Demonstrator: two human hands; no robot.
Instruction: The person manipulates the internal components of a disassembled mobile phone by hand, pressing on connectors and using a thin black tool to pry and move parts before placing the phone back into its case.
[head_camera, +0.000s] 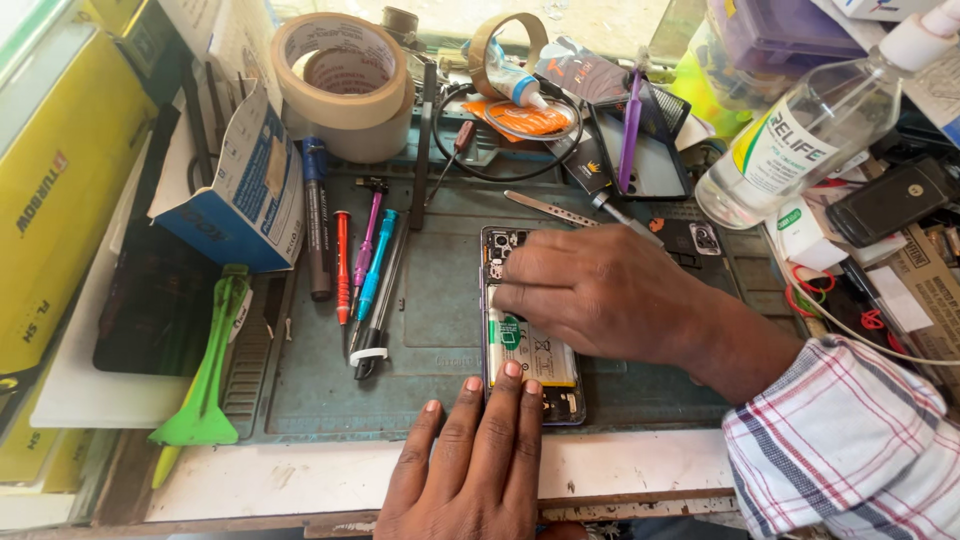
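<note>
Head view, from the left: a green plastic pry tool (205, 380), then screwdrivers (365, 270) on the counter mat (440, 300). At centre lies an opened phone (525, 350) — left hand (470, 460) flat, fingertips pinning its lower end; right hand (600, 295) pressing its upper half, fingers together.

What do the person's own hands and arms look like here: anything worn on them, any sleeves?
Both hands are bare: no gloves, rings or watch show. The right hand comes out of a shirt sleeve in white with red and dark blue check lines, cuff pushed up the forearm. The left hand shows only to the wrist, so its sleeve cannot be seen.
</note>
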